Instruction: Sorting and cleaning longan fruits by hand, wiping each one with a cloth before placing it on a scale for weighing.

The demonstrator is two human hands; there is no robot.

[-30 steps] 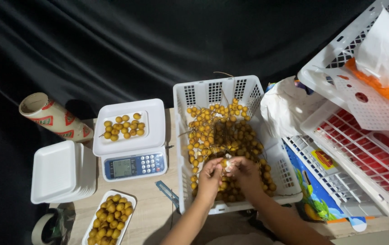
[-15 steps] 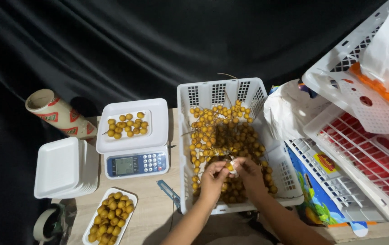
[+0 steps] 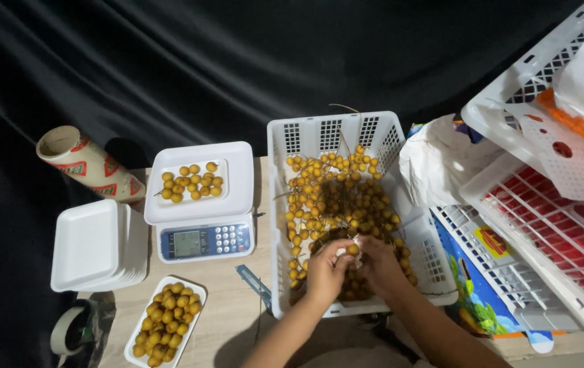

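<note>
A white slotted basket (image 3: 285,204) on the wooden table holds several bunches of small yellow-orange fruit (image 3: 333,191) on twigs. Both my hands are inside it near the front. My left hand (image 3: 326,269) and my right hand (image 3: 379,264) meet at one fruit (image 3: 353,250), pinching it and a pale bit of its stem between the fingers. A digital scale (image 3: 200,240) stands to the left, with a white tray of fruit (image 3: 192,181) on its platform. In front of it a second white foam tray (image 3: 164,330) is full of fruit.
A stack of empty foam trays (image 3: 91,245) lies at the left, a patterned cardboard tube (image 3: 81,160) behind it, a tape roll (image 3: 67,330) at the front corner. A blue cutter (image 3: 254,285) lies beside the basket. White crates (image 3: 550,143) and a plastic bag (image 3: 442,160) crowd the right.
My hands have stayed at the same spot in the basket, working the fruit between the fingers. The view has shifted slightly; nothing else has moved.
</note>
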